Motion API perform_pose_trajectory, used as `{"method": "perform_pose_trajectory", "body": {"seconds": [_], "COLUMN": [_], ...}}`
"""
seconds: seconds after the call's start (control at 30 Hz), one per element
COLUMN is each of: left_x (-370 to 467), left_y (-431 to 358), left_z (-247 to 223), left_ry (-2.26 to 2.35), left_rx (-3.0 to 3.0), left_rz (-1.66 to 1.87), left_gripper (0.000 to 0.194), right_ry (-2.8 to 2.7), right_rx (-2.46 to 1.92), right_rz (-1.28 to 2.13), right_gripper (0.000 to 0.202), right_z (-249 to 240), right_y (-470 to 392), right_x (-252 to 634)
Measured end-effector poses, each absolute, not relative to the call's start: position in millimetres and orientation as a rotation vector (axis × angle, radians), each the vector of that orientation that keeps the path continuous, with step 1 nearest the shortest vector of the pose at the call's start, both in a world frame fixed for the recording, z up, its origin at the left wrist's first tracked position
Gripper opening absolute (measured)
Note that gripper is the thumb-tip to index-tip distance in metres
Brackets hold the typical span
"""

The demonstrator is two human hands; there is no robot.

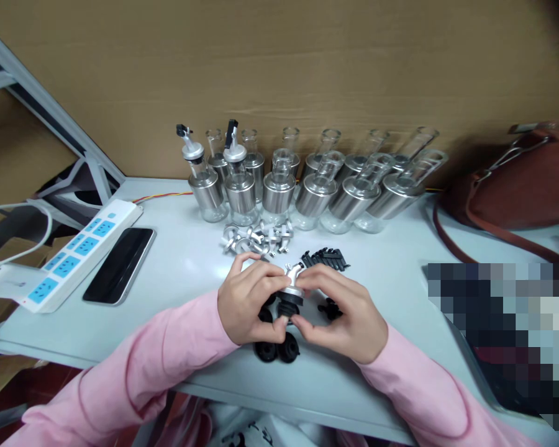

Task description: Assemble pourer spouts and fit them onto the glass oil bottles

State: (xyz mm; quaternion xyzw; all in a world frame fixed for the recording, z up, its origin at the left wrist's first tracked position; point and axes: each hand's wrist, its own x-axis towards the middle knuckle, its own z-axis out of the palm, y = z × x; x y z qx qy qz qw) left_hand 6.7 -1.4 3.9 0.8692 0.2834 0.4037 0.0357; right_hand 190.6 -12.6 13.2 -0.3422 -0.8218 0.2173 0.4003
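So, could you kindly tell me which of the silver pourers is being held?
The pourer between the left hand and right hand, its black stopper below. Of the others, two sit on bottles; the rest lie piled on the table.

white power strip (pixel 78 257) | phone (pixel 120 267) (screen dark) | reddish-brown bag (pixel 531 186)

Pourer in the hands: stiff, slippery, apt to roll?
The pourer probably feels stiff up top: its spout looks metallic. Its black ribbed stopper looks rubbery, likely squeezable, not slippery. The round collar suggests it could roll on its side.
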Motion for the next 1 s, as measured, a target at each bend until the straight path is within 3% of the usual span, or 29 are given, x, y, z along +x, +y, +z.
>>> {"method": "perform_pose_trajectory", "body": {"seconds": [1.0], "left_x": [8.2], "left_y": [-3.3], "left_z": [0.9], "left_ry": [0.880], "left_rx": [2.596], "left_rz": [1.124], "left_gripper": [0.022], "right_ry": [-2.159], "right_rx": [-0.989], "right_rz": [0.279], "right_gripper": [0.013], "right_z": [13.8], "right_y": [-13.7], "right_x": [184.5]}}
